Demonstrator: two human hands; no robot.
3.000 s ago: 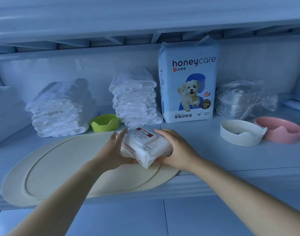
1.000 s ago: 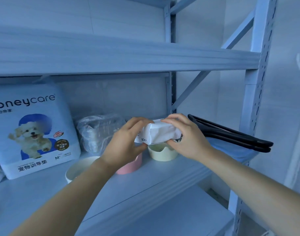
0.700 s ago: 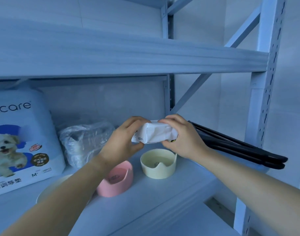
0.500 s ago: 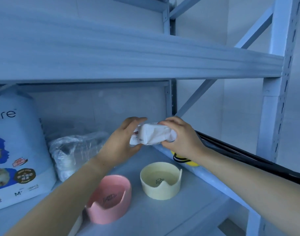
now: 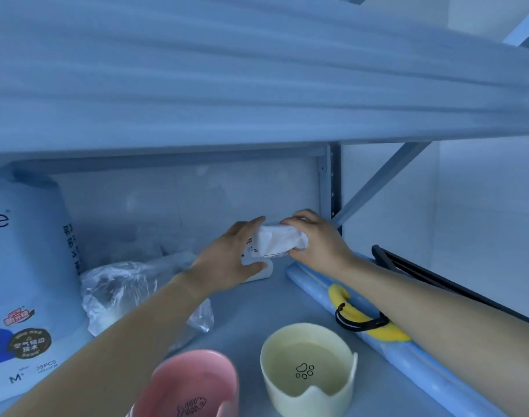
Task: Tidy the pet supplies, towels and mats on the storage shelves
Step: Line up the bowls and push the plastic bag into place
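Wipes pack [image 5: 275, 242] is held off the shelf [image 5: 257, 308] near its back R corner, just over a second white pack [image 5: 261, 273] lying by the back wall. Can't tell if they touch. Both grips are clamped on it: L hand [image 5: 227, 260] takes the left end w/ thumb under, R hand [image 5: 317, 245] curls fingers over the right end. The two-ended hold prob. keeps the soft pack level for stacking.

Room is tight:
- upper shelf [image 5: 257, 85] sits low overhead
- corner post [image 5: 332, 182] is just behind R hand
- rolled blue mat [image 5: 311, 278] runs along the R edge
- plastic bag [image 5: 122, 290] lies to the L

Cream bowl [image 5: 308, 374] and pink bowl [image 5: 194, 386] sit near the front edge, well apart from the drop spot.
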